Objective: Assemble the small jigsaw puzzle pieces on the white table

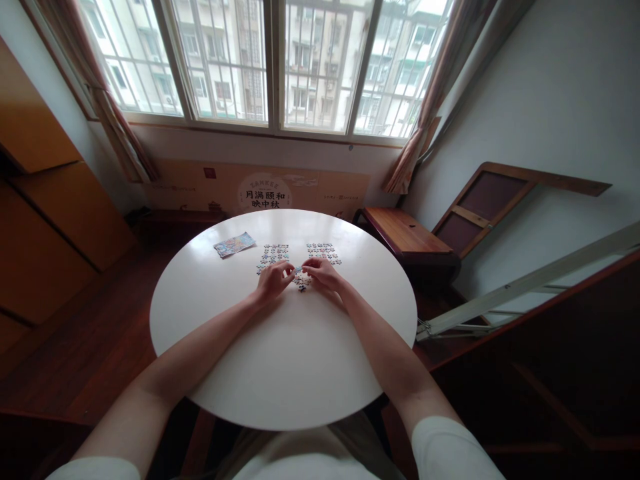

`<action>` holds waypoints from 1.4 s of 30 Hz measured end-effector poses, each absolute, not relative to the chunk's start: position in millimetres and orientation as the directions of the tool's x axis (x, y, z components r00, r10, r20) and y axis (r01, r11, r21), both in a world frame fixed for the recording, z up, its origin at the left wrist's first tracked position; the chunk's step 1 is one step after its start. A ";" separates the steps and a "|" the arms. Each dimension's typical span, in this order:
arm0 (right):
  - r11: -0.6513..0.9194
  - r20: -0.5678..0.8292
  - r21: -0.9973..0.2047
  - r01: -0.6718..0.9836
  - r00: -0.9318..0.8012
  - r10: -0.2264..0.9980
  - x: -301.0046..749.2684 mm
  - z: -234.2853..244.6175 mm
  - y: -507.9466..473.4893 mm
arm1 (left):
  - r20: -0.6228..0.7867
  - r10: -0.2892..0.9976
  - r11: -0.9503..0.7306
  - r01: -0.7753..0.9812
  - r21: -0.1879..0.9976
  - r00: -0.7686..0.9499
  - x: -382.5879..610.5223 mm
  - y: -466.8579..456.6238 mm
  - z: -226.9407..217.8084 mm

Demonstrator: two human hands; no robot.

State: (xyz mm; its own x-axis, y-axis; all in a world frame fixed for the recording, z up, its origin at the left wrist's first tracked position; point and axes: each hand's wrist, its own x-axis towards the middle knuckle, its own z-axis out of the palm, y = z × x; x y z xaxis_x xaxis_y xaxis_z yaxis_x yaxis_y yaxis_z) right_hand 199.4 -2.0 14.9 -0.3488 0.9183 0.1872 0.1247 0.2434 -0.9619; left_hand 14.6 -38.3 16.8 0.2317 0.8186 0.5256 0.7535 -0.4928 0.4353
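Note:
My left hand (274, 278) and my right hand (321, 272) meet over the white round table (285, 360), fingertips pinched close together. A small bluish jigsaw puzzle piece (299, 269) shows between them, and both hands' fingers seem to be on it. Just below the fingertips lies a small loose pile of puzzle pieces (302, 289), partly hidden by the hands. Beyond my left hand, more pieces stand in spaced rows (276, 253). A second group of rows (323, 251) is laid out beyond my right hand. A colourful picture sheet (235, 245) lies flat at the far left of the table.
Behind the table stands a long printed cardboard panel (190, 183) under a barred window. To the right is a low wooden bench (405, 230), with a folded frame (485, 207) leaning on the wall. Wooden cabinets (55, 233) stand at the left.

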 end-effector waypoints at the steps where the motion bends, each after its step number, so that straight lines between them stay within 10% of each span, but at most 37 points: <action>1: 0.241 0.185 -0.962 0.124 -0.350 0.918 199.3 15.1 -2.2 | 0.524 0.820 -0.492 0.753 0.436 0.232 14.7 -38.6 17.0; 42: 0.236 0.181 -0.965 0.117 -0.357 0.917 198.7 16.2 -3.8 | 0.503 0.833 -0.479 0.756 0.446 0.231 15.0 -40.0 18.8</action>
State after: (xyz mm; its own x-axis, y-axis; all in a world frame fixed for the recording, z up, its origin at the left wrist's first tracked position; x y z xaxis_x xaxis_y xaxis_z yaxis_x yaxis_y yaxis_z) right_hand 198.7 -3.8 16.2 -0.3566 0.9166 0.1810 0.1169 0.2359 -0.9647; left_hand 15.0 -40.0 18.8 0.2309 0.8327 0.5033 0.7557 -0.4793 0.4463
